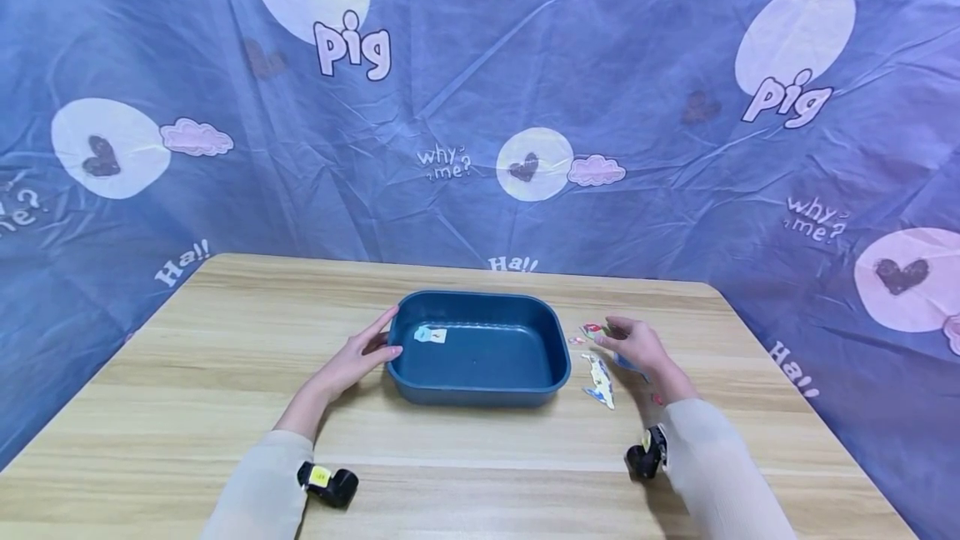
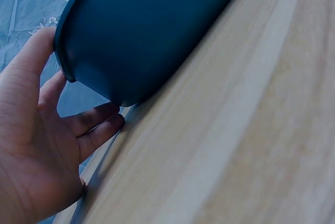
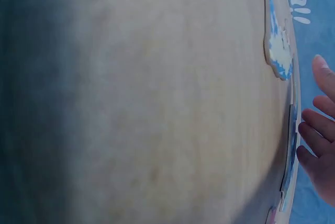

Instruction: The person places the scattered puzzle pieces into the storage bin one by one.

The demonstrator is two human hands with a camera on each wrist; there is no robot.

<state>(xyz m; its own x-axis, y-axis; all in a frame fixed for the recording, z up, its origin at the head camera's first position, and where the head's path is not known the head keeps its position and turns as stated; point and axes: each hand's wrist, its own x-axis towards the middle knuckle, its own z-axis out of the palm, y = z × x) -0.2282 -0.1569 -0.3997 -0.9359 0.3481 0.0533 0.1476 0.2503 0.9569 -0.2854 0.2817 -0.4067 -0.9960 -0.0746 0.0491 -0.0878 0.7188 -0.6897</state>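
A dark blue rectangular basin (image 1: 480,397) stands on the wooden table. My left hand (image 1: 360,361) holds its left end, thumb and index finger at the rim. In the left wrist view the other fingers reach to the outer wall of the basin (image 2: 136,35). My right hand (image 1: 636,346) is above flat cutouts at the right, fingers spread and holding nothing. Near it lie a red and green cutout (image 1: 592,330), a small pink one (image 1: 577,341) and a long white and blue one (image 1: 600,382). A blue cutout (image 1: 628,365) is partly hidden under the hand.
Inside the basin, at its left, lies a light blue and white cutout (image 1: 430,334). A small red cutout (image 1: 657,399) is beside the right wrist. Behind the table (image 1: 465,473) hangs a blue printed cloth (image 1: 480,65). Each wrist bears a black camera (image 1: 328,485).
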